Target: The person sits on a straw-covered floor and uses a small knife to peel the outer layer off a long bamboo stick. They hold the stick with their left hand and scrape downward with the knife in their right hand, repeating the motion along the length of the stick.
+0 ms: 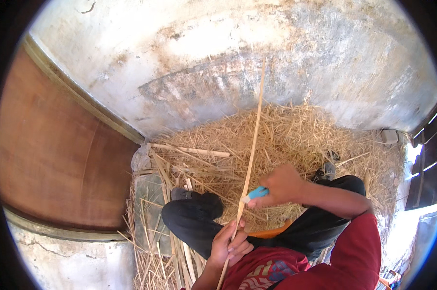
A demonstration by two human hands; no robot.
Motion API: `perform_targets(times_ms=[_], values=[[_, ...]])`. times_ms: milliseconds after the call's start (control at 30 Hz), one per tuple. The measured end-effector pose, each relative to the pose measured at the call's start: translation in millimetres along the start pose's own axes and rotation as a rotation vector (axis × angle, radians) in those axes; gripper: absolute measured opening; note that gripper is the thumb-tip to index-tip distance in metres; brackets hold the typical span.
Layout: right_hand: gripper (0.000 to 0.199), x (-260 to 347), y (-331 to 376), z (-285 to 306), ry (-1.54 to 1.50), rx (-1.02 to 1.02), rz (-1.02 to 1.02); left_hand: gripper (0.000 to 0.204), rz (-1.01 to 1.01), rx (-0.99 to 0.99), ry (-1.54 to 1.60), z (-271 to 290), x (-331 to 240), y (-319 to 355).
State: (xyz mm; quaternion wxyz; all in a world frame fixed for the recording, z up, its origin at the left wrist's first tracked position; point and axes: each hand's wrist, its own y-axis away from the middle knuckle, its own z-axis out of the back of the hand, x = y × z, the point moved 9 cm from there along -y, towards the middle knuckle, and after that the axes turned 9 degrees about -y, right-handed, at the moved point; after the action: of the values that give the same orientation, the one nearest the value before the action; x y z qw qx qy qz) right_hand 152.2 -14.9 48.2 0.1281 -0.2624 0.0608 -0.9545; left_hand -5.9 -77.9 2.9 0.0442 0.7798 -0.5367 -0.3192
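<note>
A long, thin bamboo strip (255, 137) slants up from my lap toward the wall, pale and slightly bowed. Low on it, my left hand (229, 244) is closed, with the strip running between thumb and fingers. My right hand (281, 183) is wrapped round a small blue-handled tool (258, 192). The tool's pale end meets the strip a little above my left hand. Its blade or edge is too small to make out.
Shavings (286, 130) lie heaped along the stained wall (344, 63). Cut bamboo pieces (194, 151) and strips lie at the left, beside a grey slab (150, 193). A brown door panel (59, 145) stands far left. My bent legs (192, 217) flank the work.
</note>
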Motion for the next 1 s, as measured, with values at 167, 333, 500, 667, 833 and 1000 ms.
perform_targets(times_ms=[167,333,500,667,833,1000], values=[[0.076,-6,-9,8,0.079,-0.087,0.04,0.028,-0.01,-0.08,-0.115,-4,-9,4],[0.076,-21,-21,19,0.114,-0.176,0.032,0.026,-0.062,-0.148,-0.222,-2,-18,8],[0.072,-15,-23,28,0.147,-0.28,0.129,0.028,-0.069,-0.167,-0.255,-6,-22,10],[0.07,-11,-30,29,0.137,-0.272,0.121,0.026,-0.106,-0.187,-0.258,-2,-30,11],[0.078,18,-24,8,0.095,-0.155,0.134,0.026,-0.162,-0.172,-0.251,2,-33,15],[0.08,-6,-33,7,0.035,-0.105,0.045,0.025,-0.134,-0.167,-0.269,4,-28,10]])
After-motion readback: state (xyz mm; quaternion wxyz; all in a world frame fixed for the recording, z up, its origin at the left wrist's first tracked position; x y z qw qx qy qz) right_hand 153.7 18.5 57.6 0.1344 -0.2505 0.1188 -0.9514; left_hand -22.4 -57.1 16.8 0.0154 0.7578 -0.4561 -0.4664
